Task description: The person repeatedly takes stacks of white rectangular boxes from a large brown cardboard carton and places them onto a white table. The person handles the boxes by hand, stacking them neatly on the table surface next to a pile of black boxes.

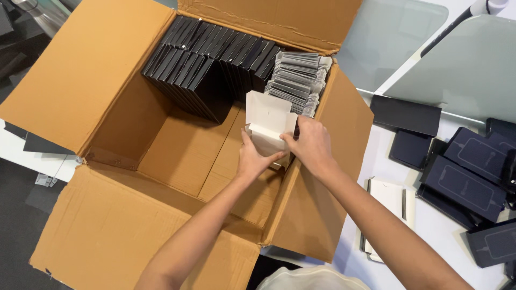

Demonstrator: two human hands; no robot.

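Observation:
Both of my hands are down inside a large open cardboard box (97, 80). Together they hold a small white folded carton (267, 119) with its flap up. My left hand (251, 158) grips its lower left side and my right hand (310, 144) grips its right side. Just behind the carton stands a stack of grey-and-white packets (299, 75) in the box's right corner. Rows of upright black flat boxes (207, 56) fill the far side of the cardboard box.
To the right, a white table (446, 236) carries several dark flat boxes (465, 185), a black sleeve (406, 114) and an open white carton (389, 201). Pale green glass panels (462, 64) lie at the far right. Dark floor lies to the left.

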